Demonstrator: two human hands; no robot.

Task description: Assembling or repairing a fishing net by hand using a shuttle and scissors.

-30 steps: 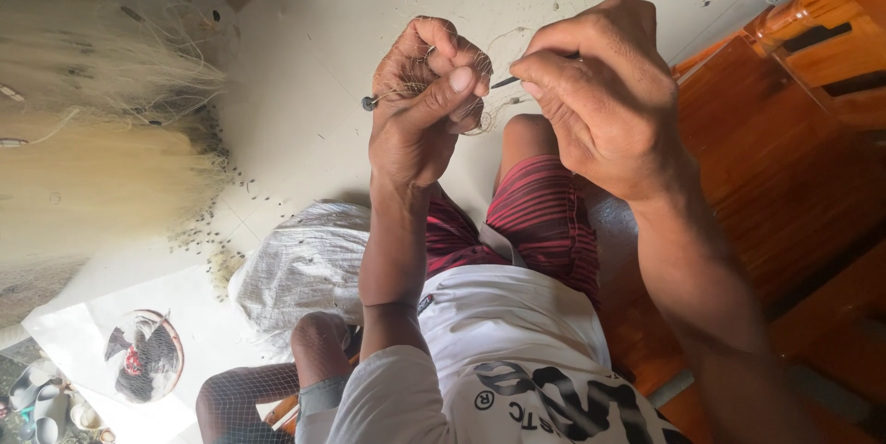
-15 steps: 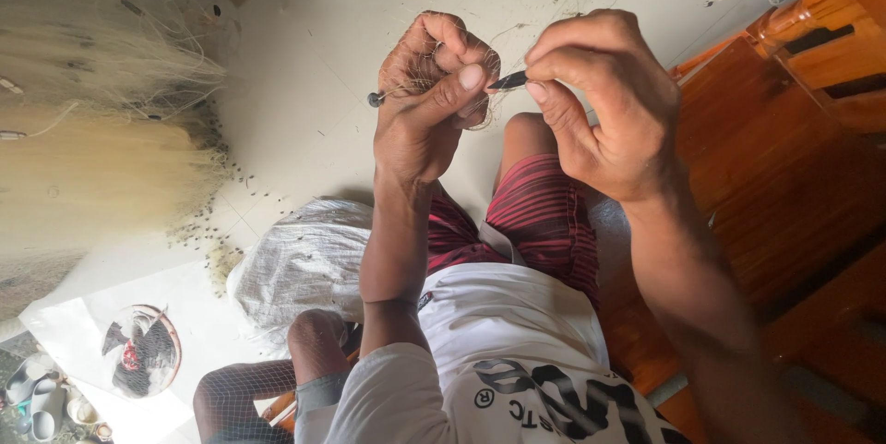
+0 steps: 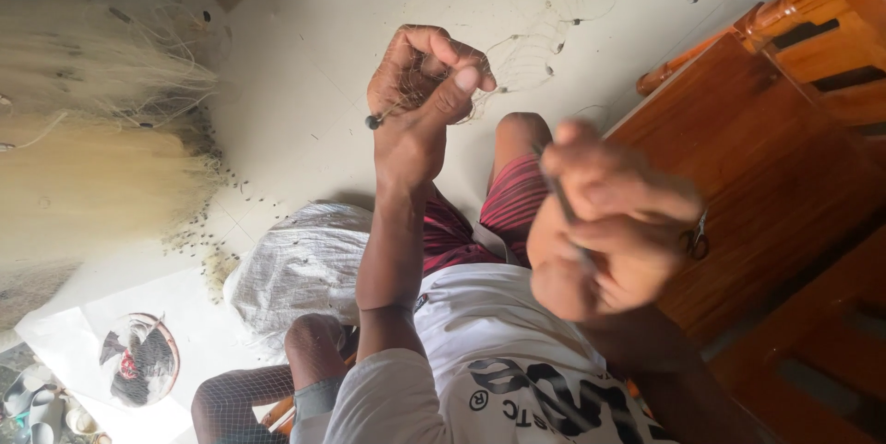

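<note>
Pulled back toward the chest since half a second ago, the right hand [image 3: 614,227] now blurs at 4 o'clock, well apart from the left. At 9 o'clock, pale heaped netting [image 3: 88,176] lies on the floor [image 3: 305,38]. At centre, the left hand [image 3: 426,75] is raised with its grip pinched on fine net line [image 3: 535,52], keeping it taut. The right hand's grip is closed on a thin dark needle [image 3: 561,199]. A wooden chair [image 3: 784,158] stands at 3 o'clock.

A white printed T-shirt [image 3: 517,361] with grey sleeves and red striped shorts [image 3: 503,213].
</note>
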